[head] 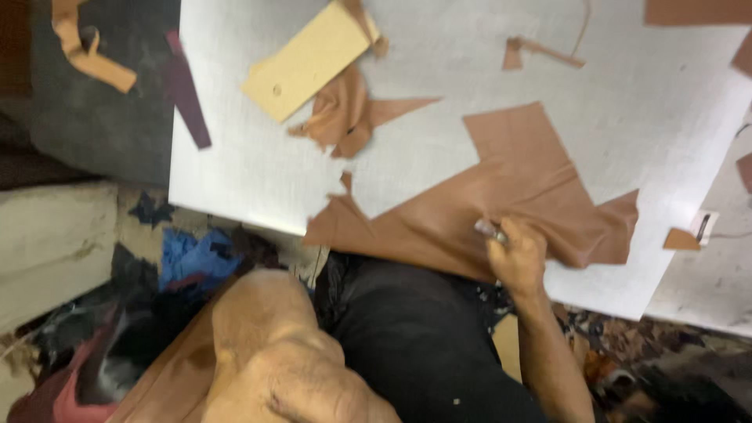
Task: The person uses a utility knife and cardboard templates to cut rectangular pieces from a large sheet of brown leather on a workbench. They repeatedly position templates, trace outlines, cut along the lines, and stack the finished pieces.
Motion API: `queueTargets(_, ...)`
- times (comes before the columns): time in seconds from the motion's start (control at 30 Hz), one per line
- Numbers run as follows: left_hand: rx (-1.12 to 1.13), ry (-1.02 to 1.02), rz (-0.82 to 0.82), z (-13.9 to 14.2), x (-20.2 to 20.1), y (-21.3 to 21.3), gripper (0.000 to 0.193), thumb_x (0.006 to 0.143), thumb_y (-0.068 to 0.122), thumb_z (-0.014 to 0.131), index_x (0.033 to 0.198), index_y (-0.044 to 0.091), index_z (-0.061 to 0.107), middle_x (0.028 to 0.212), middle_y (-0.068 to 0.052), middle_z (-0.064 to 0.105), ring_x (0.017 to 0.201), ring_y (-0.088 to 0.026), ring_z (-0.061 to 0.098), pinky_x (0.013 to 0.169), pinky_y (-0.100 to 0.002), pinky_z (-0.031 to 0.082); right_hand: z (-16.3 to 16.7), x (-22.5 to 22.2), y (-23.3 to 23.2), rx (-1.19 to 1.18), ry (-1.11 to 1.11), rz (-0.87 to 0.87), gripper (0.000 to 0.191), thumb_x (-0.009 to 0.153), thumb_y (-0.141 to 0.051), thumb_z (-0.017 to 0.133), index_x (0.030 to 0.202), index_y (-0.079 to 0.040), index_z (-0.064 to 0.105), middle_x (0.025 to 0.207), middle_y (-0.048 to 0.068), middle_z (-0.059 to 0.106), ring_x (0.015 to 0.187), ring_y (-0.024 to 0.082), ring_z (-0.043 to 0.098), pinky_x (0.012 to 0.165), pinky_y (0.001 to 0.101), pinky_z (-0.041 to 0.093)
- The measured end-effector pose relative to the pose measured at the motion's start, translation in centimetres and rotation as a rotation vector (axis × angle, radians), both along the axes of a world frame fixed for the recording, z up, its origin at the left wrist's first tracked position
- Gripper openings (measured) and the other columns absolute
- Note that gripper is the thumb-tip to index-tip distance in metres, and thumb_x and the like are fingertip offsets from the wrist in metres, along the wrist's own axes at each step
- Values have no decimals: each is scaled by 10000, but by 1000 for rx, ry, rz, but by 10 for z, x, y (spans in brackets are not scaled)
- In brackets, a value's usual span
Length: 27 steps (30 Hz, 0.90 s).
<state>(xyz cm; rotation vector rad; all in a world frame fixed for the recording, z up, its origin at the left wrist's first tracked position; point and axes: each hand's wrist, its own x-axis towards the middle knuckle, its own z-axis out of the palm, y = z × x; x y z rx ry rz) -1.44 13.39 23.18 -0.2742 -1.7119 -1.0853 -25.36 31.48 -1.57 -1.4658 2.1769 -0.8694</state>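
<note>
Right hand [517, 258], fingers closed on a small metal tool [489, 229], presses the creased tan leather sheet [509, 188] at the white worktop [258, 172] near edge; left hand [290, 368] blurred, grip unclear.

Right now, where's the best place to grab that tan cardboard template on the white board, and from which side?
Likely by the cardboard template's lower-left end with the punched hole: it lies bare on the white board, while brown leather scraps overlap its other end. Come from the left.

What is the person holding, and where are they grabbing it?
The right hand grips the big brown leather sheet at its near edge, with a small metal tool in its grip. The left hand looks empty, though blurred.
</note>
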Motion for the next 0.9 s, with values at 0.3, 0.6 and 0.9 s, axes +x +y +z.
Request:
queueTargets(0.3, -7, 35, 126, -8, 100, 6, 213, 998, 122, 730, 1175, 22, 668, 1130, -124, 723, 1047, -281, 724, 885, -387, 599, 31, 97, -95, 52, -43, 177, 213, 873, 4, 669, 1073, -13, 739, 1011, 177, 739, 861, 345, 720, 753, 403, 568)
queueTargets(0.6, -140, -1076, 1079, -205, 95, -136, 666, 795, 225, 857, 1341, -42, 587, 1315, -306, 581, 1173, -438, 570, 930, -520, 480, 14, 152, -66, 204, -307, 61, 192, 879, -97, 703, 1057, -40, 747, 912, 140, 750, 787, 273, 737, 714, 360, 562)
queueTargets(0.9, 881, -1100, 499, -262, 99, -160, 267, 1061, 196, 680, 1173, -47, 689, 1028, -125, 746, 826, -169, 656, 719, -331, 529, -5, 156, 54, 262, -480, -288, 167, 875, -144, 744, 1010, -48, 768, 864, 89, 782, 744, 162, 719, 675, 309, 546)
